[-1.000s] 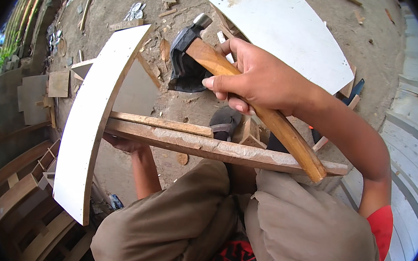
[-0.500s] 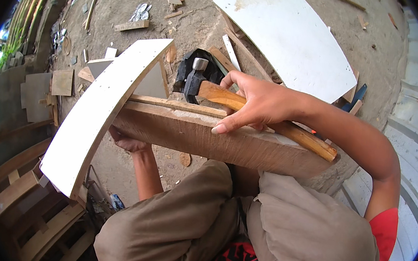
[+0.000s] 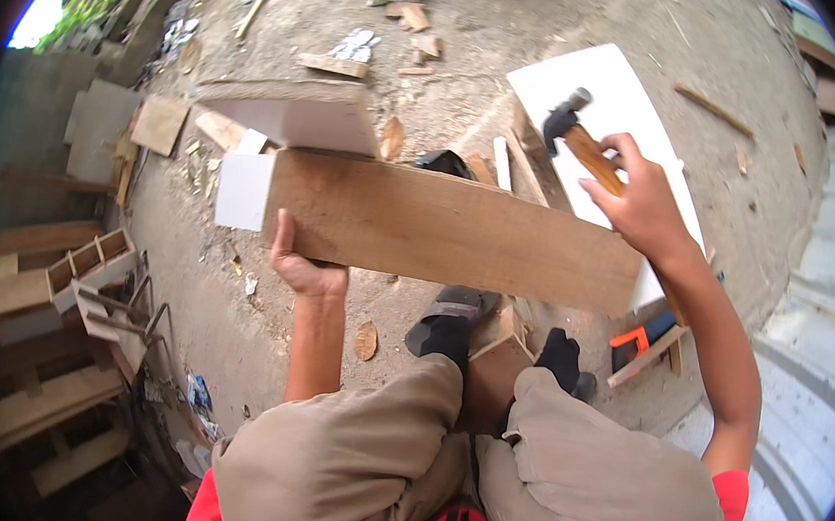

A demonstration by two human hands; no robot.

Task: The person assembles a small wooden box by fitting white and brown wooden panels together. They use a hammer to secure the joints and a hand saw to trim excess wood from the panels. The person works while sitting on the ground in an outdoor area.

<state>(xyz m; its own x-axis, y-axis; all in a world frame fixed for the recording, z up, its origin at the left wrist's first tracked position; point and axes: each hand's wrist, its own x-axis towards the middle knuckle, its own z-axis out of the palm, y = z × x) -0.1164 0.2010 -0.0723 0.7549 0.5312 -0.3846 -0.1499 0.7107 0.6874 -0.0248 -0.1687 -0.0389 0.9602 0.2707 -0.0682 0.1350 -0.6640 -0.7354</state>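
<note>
Left fingers grasp brown plank (broad face, faint grain, white panel at left end); right fingers clenched round hammer, wooden-handled, dark-headed.

Matt wooden plank, metal hammer head, wooden handle, smooth white panel, rough ground

A broad board blocks the middle; open ground flanks the left hand.
</note>
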